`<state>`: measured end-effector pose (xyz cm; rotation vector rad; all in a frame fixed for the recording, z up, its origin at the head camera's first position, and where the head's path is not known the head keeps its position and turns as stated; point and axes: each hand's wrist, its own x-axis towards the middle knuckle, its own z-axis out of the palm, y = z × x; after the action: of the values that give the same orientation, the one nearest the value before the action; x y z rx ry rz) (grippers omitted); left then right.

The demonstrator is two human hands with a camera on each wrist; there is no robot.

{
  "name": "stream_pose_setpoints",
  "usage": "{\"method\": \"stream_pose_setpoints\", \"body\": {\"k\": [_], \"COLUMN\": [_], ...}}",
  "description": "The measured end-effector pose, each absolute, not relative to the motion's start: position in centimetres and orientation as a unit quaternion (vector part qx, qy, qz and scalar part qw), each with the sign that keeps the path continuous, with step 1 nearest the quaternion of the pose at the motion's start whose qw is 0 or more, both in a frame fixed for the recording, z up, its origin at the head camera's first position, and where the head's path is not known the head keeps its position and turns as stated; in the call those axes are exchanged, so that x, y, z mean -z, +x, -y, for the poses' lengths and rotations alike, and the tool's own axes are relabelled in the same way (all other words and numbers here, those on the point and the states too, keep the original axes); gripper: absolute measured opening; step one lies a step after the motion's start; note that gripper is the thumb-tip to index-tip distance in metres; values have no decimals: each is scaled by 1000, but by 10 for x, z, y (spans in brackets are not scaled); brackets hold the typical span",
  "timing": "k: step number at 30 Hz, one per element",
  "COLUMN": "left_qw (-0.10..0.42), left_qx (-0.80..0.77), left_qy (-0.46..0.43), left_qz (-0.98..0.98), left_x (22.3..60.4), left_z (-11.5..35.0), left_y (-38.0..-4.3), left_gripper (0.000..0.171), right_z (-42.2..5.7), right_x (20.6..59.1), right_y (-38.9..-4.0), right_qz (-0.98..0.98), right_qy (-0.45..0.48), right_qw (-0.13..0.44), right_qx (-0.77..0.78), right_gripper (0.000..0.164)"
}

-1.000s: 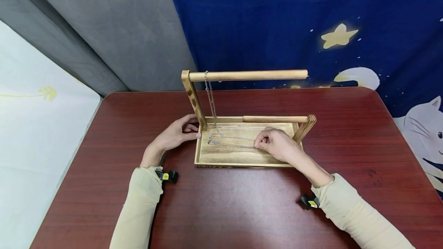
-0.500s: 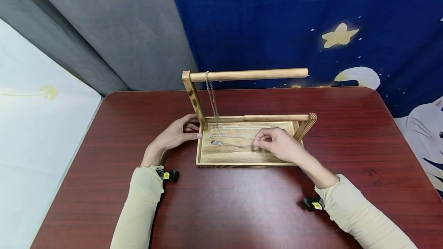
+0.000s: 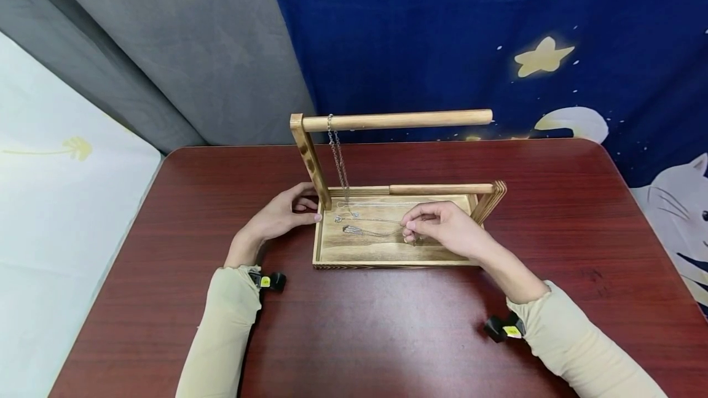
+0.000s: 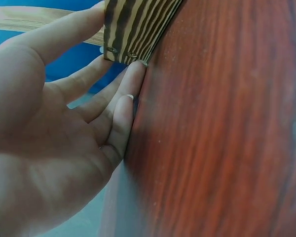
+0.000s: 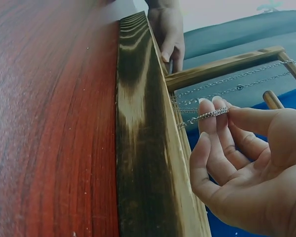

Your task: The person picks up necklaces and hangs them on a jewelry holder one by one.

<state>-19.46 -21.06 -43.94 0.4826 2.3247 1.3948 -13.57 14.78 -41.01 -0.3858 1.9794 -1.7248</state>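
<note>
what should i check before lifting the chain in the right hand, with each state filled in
1. Chain pinched by right hand: ok.
2. Left hand touching tray: ok, at its left end.
3. Nearer pendant off the tray: not ok, it appears to rest in it.
4. Chain free of the farther pendant's chain: cannot tell, both run toward the right hand.
5. Hung chain looped over upper bar: ok, near the left end.
</note>
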Motion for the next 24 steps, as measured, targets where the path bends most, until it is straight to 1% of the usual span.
{"method": "stream_pose_setpoints", "body": {"k": [5, 15, 24], "left_qw": [196, 201, 197], "left_qx": [-504, -503, -506], "left_qy": [167, 163, 163], "left_qz": [-824, -824, -824], "left_x": [439, 439, 439], "left_z": [210, 211, 210], "left_y": [-195, -195, -195], "left_gripper": [64, 64, 65], "right_z": [-148, -148, -147], "right_x": [407, 399, 381], "right_y": [-135, -129, -118], "right_qz": [-710, -725, -757], "right_qy": [-134, -141, -173], "right_qw": [258, 255, 217], "right_qx": [641, 624, 591], "right_gripper": [26, 24, 19]}}
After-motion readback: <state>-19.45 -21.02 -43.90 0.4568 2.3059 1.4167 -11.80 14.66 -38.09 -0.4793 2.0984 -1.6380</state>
